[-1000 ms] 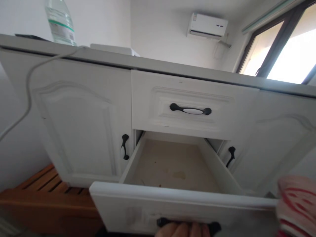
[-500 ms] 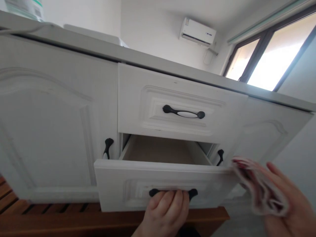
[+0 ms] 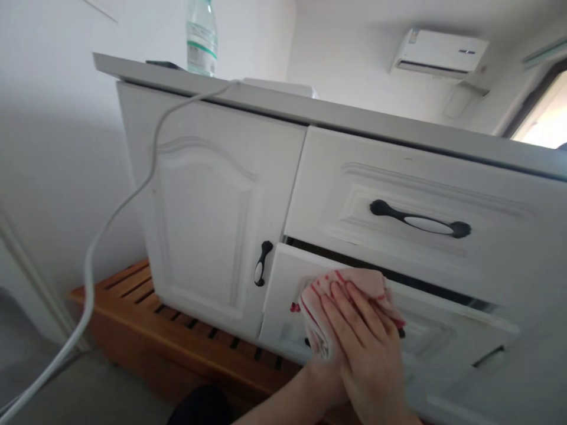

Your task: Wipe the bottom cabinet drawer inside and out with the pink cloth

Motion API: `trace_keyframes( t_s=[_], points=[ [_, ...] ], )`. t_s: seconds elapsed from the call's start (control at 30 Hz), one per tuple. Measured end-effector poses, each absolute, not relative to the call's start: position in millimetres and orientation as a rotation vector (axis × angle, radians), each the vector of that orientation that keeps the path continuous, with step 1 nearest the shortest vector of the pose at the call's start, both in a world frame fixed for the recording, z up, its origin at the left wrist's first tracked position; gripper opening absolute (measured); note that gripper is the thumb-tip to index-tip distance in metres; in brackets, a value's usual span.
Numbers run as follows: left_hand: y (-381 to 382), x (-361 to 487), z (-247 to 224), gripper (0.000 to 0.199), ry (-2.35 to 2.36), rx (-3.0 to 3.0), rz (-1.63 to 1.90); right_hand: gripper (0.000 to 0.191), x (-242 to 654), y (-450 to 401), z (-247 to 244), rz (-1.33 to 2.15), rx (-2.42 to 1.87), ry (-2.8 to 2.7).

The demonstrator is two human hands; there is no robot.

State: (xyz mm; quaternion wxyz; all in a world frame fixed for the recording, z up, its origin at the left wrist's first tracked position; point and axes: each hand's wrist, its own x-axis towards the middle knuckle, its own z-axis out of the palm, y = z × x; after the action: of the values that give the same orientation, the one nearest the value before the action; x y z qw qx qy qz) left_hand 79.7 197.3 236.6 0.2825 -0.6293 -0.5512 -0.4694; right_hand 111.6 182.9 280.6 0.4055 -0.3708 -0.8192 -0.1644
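My right hand (image 3: 365,342) presses a folded white cloth with red markings (image 3: 354,280) against the lower drawer front (image 3: 443,319), its fingers laid over the fabric. From the lower left my left hand (image 3: 325,375) reaches in under the cloth, at the drawer's dark handle (image 3: 401,333). Its fingers are hidden by the cloth and the right hand, so I cannot tell whether it still grips the handle. The lower drawer stands slightly ajar, with a dark gap along its top edge. Above it, the upper drawer (image 3: 319,189) is closed.
The white cabinet (image 3: 195,236) rests on a slatted wooden bench (image 3: 199,336). A water bottle (image 3: 202,41) stands on the top, near a dark flat object (image 3: 163,64). A white cable (image 3: 91,265) runs down on the left. An air conditioner (image 3: 440,53) hangs on the wall.
The lower drawer has been pushed in from well open to a narrow gap. My right hand has brought the cloth left onto its front, over my left hand. The view has turned left.
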Motion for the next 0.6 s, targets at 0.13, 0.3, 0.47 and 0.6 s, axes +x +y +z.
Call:
trace_keyframes(
  t_s=[0.13,0.3,0.47,0.6],
  points=[
    [222.4,77.0,243.4,0.029,-1.415,-1.659,-1.27,0.061,51.6,216.2,278.9,-0.124,-0.829,-1.885],
    [244.0,48.7,215.1,0.033,-0.916,-1.851,-1.189,0.063,41.1,243.9,304.7,-0.59,-0.811,-2.218],
    [228.5,45.6,196.7,0.055,-1.064,-1.95,-1.148,0.054,31.1,261.9,318.8,-1.153,-0.769,-2.095],
    [196.0,40.2,122.7,0.048,-1.083,-2.031,-1.277,0.052,24.3,267.9,306.0,-1.176,-0.748,-2.069]
  ],
)
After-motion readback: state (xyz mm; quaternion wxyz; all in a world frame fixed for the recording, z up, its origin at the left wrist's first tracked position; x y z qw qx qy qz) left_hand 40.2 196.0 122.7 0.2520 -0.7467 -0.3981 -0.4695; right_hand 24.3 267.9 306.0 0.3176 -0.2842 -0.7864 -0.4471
